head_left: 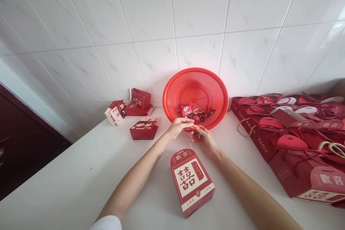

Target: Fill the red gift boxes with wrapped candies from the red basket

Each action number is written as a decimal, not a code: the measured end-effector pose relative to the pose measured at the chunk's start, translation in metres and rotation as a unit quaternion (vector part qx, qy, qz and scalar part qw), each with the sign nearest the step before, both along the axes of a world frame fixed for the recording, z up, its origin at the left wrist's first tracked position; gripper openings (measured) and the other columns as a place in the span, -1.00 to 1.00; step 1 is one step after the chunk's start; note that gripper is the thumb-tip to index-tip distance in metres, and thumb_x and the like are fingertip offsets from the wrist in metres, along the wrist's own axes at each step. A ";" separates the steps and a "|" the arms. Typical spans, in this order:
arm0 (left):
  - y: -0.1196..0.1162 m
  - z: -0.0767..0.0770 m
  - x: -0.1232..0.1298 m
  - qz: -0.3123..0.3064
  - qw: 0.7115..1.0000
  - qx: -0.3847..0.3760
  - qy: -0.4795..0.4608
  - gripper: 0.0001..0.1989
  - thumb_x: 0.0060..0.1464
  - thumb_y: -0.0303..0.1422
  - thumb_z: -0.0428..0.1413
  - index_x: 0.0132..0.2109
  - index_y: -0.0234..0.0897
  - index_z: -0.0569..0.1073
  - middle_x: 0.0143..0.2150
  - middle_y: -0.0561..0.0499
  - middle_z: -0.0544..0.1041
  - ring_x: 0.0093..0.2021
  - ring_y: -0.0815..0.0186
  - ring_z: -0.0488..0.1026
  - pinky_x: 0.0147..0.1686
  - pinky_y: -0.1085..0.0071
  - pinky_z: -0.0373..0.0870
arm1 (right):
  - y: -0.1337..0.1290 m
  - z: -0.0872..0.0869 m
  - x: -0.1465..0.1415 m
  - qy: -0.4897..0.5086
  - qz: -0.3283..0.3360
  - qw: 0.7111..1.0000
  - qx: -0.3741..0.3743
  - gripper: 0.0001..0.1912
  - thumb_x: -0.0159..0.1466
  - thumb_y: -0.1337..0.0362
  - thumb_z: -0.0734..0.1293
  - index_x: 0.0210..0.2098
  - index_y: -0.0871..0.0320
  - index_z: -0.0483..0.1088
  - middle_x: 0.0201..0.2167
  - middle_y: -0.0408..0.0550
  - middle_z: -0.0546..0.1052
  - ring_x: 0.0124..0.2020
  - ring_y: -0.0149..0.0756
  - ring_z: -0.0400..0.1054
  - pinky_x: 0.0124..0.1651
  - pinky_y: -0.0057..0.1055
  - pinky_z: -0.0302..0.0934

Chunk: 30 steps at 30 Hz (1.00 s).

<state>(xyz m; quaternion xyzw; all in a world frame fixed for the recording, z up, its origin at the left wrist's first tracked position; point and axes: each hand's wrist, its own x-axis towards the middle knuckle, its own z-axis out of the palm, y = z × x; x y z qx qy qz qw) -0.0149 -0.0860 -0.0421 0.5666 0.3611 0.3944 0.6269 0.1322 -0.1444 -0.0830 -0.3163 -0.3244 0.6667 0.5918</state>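
A red plastic basket leans tilted against the wall, with several red wrapped candies at its bottom. In front of its lower rim my left hand is closed, its fingertips pinching a small red wrapped piece. My right hand meets it there, closed on red wrapped candy, partly hidden by the fingers. Nearer to me, between my forearms, a red and white gift box with large characters stands on the white table.
At the back left are several small red boxes, some open. On the right, rows of red gift boxes with cord handles fill the table's side. A tiled wall rises behind.
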 end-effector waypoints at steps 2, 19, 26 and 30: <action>0.001 0.000 0.000 0.012 1.000 0.006 0.001 -0.63 -0.32 -0.29 0.46 -0.30 -0.35 0.63 -0.35 -0.03 0.63 -0.31 0.31 0.51 -0.10 0.30 0.39 | 0.000 0.000 0.000 0.010 0.003 1.000 -0.001 -0.62 -0.02 0.04 0.55 -0.32 0.14 0.51 -0.49 -0.11 0.53 -0.47 -0.33 0.39 -0.42 -0.41 0.34; 0.000 -0.006 -0.006 -0.119 0.958 0.220 0.138 -0.80 -0.06 -0.22 0.34 -0.32 -0.24 0.68 0.02 -0.13 0.51 -0.32 0.32 0.50 -0.10 0.23 0.47 | 0.001 0.002 0.003 0.047 0.017 0.997 -0.055 -0.84 0.10 0.19 0.46 -0.40 0.12 0.46 -0.50 -0.14 0.51 -0.49 -0.31 0.41 -0.43 -0.37 0.36; 0.005 0.006 -0.009 0.004 0.929 0.307 0.204 -0.87 0.03 -0.32 0.24 -0.30 -0.26 0.65 -0.21 -0.11 0.64 -0.15 0.15 0.55 -0.04 0.28 0.42 | -0.003 -0.001 -0.003 0.016 0.047 0.999 -0.015 -0.77 0.03 0.16 0.49 -0.41 0.15 0.46 -0.52 -0.11 0.55 -0.51 -0.36 0.38 -0.40 -0.43 0.29; 0.018 0.023 -0.011 0.041 0.872 0.322 0.366 -0.83 0.07 -0.43 0.17 -0.21 -0.24 0.66 -0.20 -0.09 0.67 -0.17 0.16 0.59 -0.10 0.34 0.45 | -0.004 0.000 -0.006 0.014 0.063 0.998 -0.011 -0.73 -0.01 0.15 0.52 -0.43 0.16 0.46 -0.53 -0.11 0.55 -0.51 -0.37 0.35 -0.41 -0.45 0.25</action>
